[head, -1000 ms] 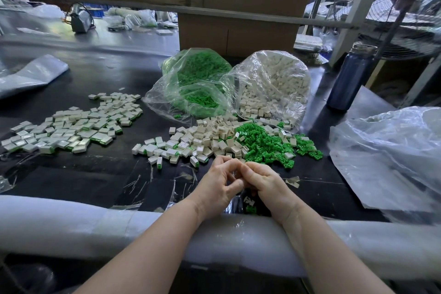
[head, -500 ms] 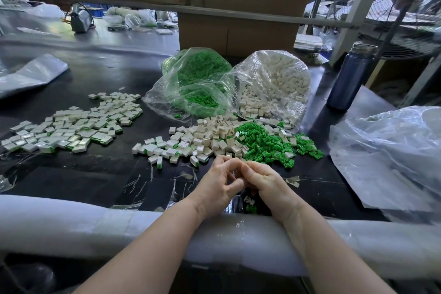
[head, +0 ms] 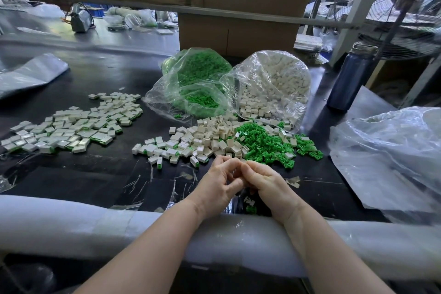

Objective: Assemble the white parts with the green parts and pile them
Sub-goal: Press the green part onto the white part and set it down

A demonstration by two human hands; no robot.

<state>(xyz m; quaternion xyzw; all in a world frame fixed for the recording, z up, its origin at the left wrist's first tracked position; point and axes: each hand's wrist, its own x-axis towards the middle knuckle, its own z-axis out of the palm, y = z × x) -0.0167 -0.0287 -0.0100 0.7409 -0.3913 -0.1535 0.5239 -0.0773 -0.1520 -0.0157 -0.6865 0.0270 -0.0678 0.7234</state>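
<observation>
Two hands meet at the near edge of the bench (head: 100, 74), the left hand (head: 218, 186) and right hand (head: 267, 182) with fingers curled in toward each other. Whatever they pinch between the fingertips is hidden; I cannot tell if a part is in there, though the pose suggests one white and one green piece being pressed together. To do this well, line the green insert up square with the white shell's open side before pushing, then press with the thumbs until it seats flush; a skewed start would likely jam.

Just beyond the fingertips lie the loose white parts (head: 210, 136), and beside them to the right the loose green parts (head: 265, 143), both within easy reach. A few stray green bits (head: 250, 205) lie under the wrists. Farther left, well apart, the pile of finished pieces (head: 71, 124) awaits the next one. Behind stand the bag of green parts (head: 195, 79) and the bag of white parts (head: 274, 83).
</observation>
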